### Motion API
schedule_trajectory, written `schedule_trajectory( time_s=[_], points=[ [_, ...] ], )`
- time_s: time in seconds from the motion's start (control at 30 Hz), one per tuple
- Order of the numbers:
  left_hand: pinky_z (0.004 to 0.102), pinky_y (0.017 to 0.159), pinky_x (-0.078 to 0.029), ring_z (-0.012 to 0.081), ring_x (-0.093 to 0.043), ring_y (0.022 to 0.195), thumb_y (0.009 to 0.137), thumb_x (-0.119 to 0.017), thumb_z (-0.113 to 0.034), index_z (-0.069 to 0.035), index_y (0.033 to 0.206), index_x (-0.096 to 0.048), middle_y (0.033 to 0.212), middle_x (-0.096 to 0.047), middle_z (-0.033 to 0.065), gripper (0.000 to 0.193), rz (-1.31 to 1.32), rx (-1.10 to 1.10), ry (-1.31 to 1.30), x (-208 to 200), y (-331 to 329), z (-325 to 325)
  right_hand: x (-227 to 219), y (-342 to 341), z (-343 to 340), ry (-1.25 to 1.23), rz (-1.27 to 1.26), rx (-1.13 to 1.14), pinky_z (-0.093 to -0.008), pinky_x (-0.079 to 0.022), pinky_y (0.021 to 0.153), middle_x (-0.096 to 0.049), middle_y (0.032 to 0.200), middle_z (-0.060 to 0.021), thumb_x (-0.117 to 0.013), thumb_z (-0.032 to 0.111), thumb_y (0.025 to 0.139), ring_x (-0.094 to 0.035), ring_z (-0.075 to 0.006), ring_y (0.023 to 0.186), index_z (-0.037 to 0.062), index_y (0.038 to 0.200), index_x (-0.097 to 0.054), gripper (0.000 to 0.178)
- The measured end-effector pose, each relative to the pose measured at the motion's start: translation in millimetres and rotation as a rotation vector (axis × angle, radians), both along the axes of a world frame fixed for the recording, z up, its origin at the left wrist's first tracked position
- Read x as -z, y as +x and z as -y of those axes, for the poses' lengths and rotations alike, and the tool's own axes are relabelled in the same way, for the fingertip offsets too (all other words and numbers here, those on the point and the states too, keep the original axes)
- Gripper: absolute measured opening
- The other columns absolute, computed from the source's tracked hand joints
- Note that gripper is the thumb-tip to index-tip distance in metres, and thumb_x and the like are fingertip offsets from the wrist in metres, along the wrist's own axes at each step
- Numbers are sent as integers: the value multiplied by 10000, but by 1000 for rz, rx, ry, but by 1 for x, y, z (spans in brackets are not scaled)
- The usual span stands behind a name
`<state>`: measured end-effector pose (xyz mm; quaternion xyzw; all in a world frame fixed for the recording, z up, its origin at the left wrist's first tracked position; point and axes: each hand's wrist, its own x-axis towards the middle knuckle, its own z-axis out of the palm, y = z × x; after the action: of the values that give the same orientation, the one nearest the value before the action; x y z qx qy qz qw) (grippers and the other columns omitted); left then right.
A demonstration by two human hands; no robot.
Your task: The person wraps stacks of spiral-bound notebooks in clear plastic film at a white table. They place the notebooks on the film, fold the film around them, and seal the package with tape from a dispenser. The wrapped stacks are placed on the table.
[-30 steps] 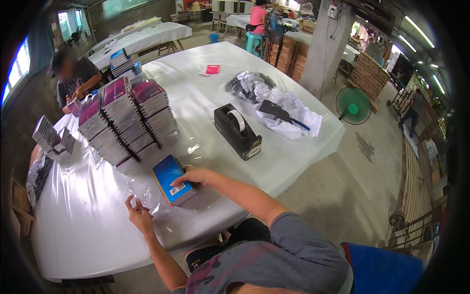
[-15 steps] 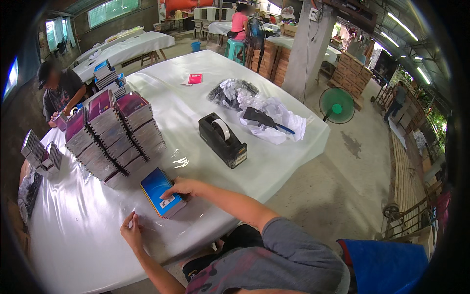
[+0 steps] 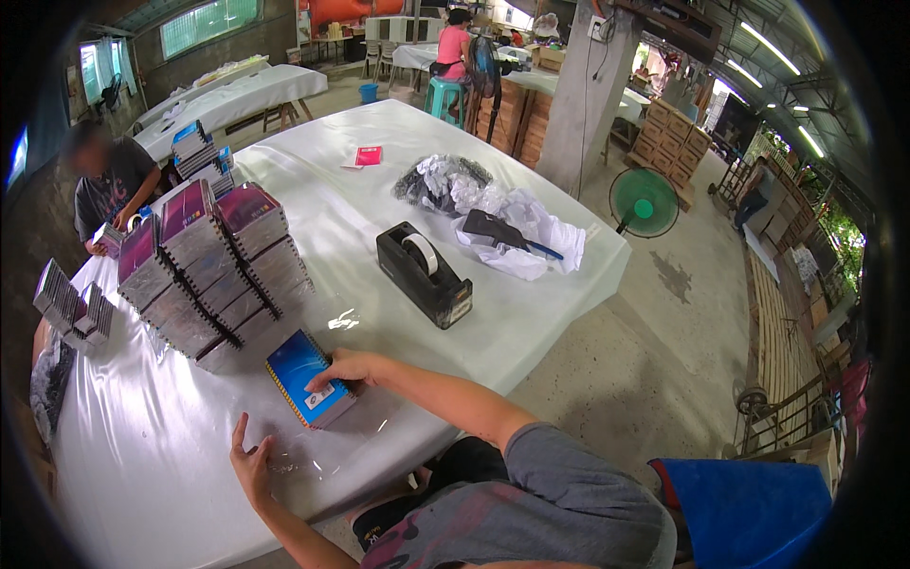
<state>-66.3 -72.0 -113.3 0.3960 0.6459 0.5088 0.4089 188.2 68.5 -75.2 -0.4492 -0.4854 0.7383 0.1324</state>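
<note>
In the head view, a blue notebook (image 3: 294,360) is lying on top of a small pile near the front of the white table (image 3: 512,322). The right hand (image 3: 343,370) is holding it by its right edge. The thumb is pressing down on the cover, near a white sticker, and the other fingers are going over the side, so the hand is pinching the pile. Some of those fingertips are hiding, so I cannot tell just where they are touching. The notebook is sitting to the left of the right hand, right under its thumb.

The left hand (image 3: 252,465) is resting low on the left, near the notebook but apart from it. Its fingers are spreading loosely, with one finger pointing up. The notebook is sitting up and to the right of this hand.

Behind the notebook, a big stack of purple notebooks (image 3: 223,248) is standing on the table. To the right, a black tape holder (image 3: 438,299) is sitting with a roll of tape (image 3: 418,254) in it. Farther back, crumpled plastic (image 3: 455,180) is lying near a small red card (image 3: 368,156). Across the table, another person (image 3: 112,185) is sitting and working with their hands.
</note>
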Motion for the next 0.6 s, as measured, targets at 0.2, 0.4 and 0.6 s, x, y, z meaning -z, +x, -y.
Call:
schedule_trajectory(
  time_s=[0.2, 0.4, 0.6],
  points=[
    [187, 437, -349, 32, -419, 486, 659, -618, 61, -63, 1370, -416, 1227, -556, 37, 749, 27, 69, 31, -14, 3, 5, 11, -1, -2, -13, -109, 13, -403, -559, 685, -666, 965, -148, -835, 226, 619, -673, -223, 783, -37, 1086, -577, 595],
    [180, 417, -328, 19, -389, 464, 644, -585, 77, -83, 1394, -385, 1143, -602, 15, 792, 23, 64, 50, -16, 3, 10, 1, -1, 4, -2, -83, -44, -328, -546, 734, -665, 993, -126, -826, 302, 625, -666, -188, 823, -34, 1105, -585, 634],
    [181, 416, -326, 20, -391, 478, 650, -534, 88, -79, 1403, -365, 1239, -556, 20, 790, 20, 84, 62, -2, -5, 7, 8, -2, 1, 7, -39, -34, -334, -548, 720, -666, 984, -120, -823, 304, 630, -666, -186, 821, -20, 1100, -592, 616]
  ],
)
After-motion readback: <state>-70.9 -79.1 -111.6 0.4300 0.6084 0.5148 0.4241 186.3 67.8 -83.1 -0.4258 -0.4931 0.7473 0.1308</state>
